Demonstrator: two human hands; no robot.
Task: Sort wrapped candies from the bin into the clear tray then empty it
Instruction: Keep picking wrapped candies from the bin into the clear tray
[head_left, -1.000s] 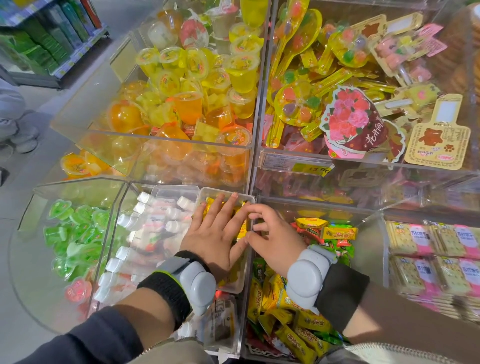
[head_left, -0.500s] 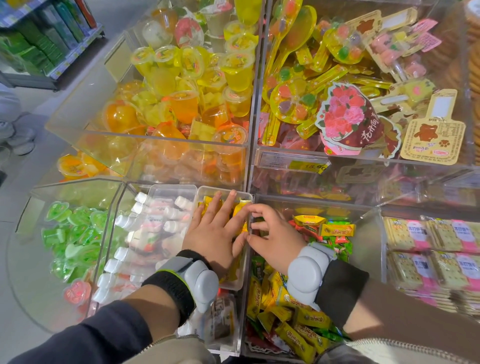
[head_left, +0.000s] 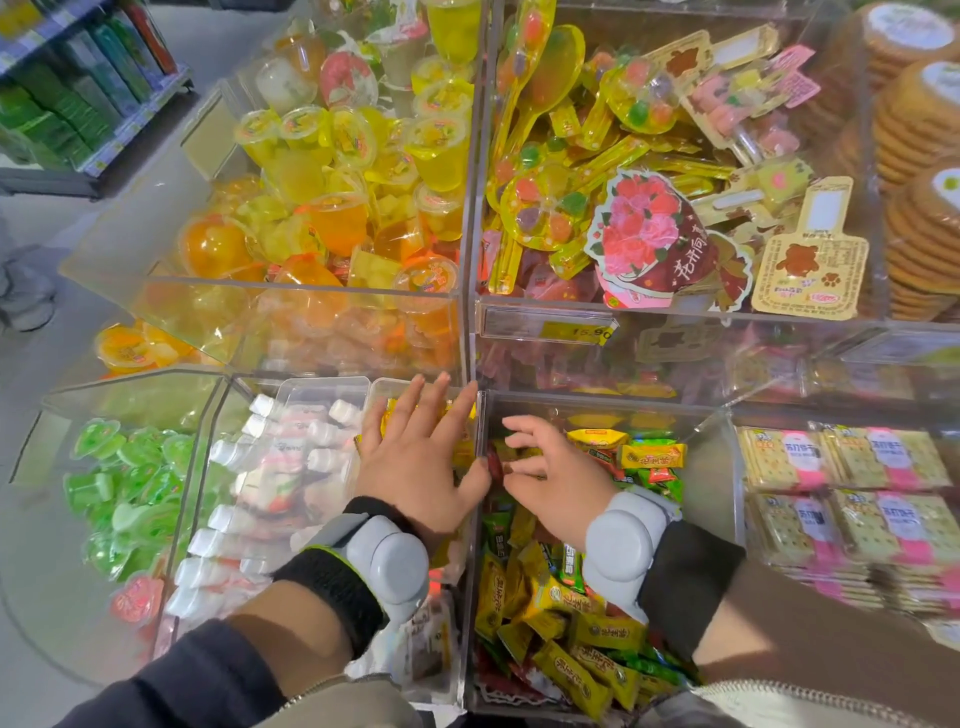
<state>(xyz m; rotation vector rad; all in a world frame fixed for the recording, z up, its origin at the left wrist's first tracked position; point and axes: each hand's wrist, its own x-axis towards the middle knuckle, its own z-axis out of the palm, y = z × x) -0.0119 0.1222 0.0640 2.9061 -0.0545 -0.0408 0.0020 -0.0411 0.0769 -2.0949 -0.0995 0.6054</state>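
Risk of a tipped tray (head_left: 395, 383) first: appears to rest not on a bench but on loose bottles (head_left: 213, 571) in the compartment at 9 o'clock of the bin (head_left: 714, 457), so could rock or slide if loaded unevenly or pressed off-centre. Pins it down with the left hand (head_left: 415, 462), fingers straight and spread, flat over yellow pieces already inside.

Could also scatter pieces over the divider wall on the way across, or drop them among the bottles, given slick wrappers and a narrow tray mouth.

Reaches with the right hand (head_left: 558, 483) into the bin, at 3 o'clock of the left, fingers bent down over candies (head_left: 649, 456) near the bin's 10 o'clock corner. Cannot tell whether pinching one or only hovering. Risk too of grabbing several at once and mixing kinds, with yellow, green and red all jumbled.

Tray long axis: 12 to 6 o'clock, open side up, far end at 12 beside the left fingertips. Candies in the bin: no common heading, long axes every way, heaped from 12 down to 6 o'clock.
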